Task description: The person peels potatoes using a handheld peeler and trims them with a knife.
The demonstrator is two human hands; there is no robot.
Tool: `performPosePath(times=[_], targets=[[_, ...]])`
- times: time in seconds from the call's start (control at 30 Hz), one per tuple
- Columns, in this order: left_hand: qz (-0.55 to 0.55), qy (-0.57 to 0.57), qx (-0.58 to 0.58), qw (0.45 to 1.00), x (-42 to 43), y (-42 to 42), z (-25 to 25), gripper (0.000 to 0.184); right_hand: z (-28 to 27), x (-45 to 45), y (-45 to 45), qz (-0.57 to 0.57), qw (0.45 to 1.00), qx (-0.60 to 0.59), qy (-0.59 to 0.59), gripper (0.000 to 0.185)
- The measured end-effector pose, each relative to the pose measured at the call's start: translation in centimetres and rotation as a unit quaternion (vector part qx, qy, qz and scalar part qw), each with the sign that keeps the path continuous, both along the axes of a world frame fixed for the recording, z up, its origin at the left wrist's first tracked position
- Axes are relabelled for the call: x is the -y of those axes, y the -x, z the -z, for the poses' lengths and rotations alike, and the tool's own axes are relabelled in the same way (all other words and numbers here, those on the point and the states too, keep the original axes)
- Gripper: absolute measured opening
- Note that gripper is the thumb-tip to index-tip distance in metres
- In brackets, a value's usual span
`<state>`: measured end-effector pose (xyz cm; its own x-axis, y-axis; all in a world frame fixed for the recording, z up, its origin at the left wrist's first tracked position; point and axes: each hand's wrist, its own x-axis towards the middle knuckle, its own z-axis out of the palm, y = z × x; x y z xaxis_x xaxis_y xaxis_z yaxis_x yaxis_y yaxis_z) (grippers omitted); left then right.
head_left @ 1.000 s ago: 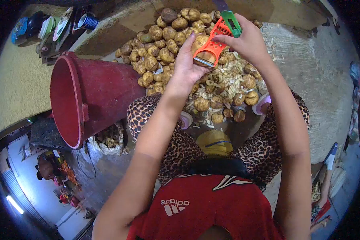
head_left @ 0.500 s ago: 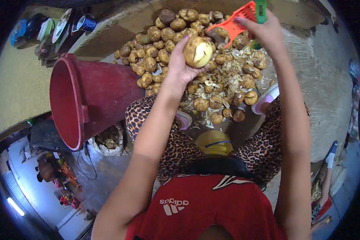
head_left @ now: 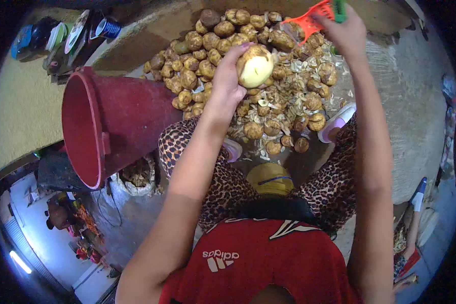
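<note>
My left hand [head_left: 230,81] is wrapped round a partly peeled potato [head_left: 257,71], its pale yellow flesh bared on the lower side and brown skin left at the top. Up and to the right, my right hand [head_left: 345,35] grips a peeler [head_left: 313,21] with an orange plastic head and a green handle. The peeler is apart from the potato. Beneath both hands lies a heap of brown potatoes [head_left: 188,78], with loose peelings [head_left: 283,99] scattered over its right side.
A large red bucket [head_left: 129,109] lies tipped on its side at the left. Between my legs is a yellow container [head_left: 268,177]. A white sack [head_left: 137,186] stands below the bucket. Dishes and a blue cup [head_left: 109,29] sit at the upper left. Other people are at the lower left and right edges.
The potato has turned in my left hand, and more of its bare flesh faces me. My right hand and the peeler have shifted a little to the right.
</note>
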<state>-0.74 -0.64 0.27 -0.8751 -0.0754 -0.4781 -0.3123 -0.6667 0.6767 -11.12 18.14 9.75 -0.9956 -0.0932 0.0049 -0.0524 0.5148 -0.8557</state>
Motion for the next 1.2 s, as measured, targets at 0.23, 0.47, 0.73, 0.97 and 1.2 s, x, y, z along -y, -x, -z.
performPosePath(times=[0.23,0.47,0.73,0.97,1.2], targets=[[-0.076,-0.060,-0.016,0.995,-0.4,1.2,1.0,0.030,5.4,2.8,-2.9,-0.164,0.974,-0.159,0.001,0.037],[-0.019,-0.015,-0.036,0.999,0.3,1.4,1.0,0.029,4.8,1.3,0.0,-0.062,0.975,-0.207,-0.048,0.035],[-0.032,0.000,-0.036,0.999,0.0,0.4,0.4,0.032,5.4,0.8,-0.1,-0.098,0.986,0.040,0.128,0.032],[0.002,-0.009,-0.049,0.999,0.0,0.1,0.1,0.033,4.1,0.5,0.2,-0.079,0.995,0.019,0.060,0.028],[0.011,-0.031,-0.058,0.998,0.0,-0.1,0.2,0.035,4.6,1.1,-0.7,-0.124,0.978,0.096,0.135,0.030]])
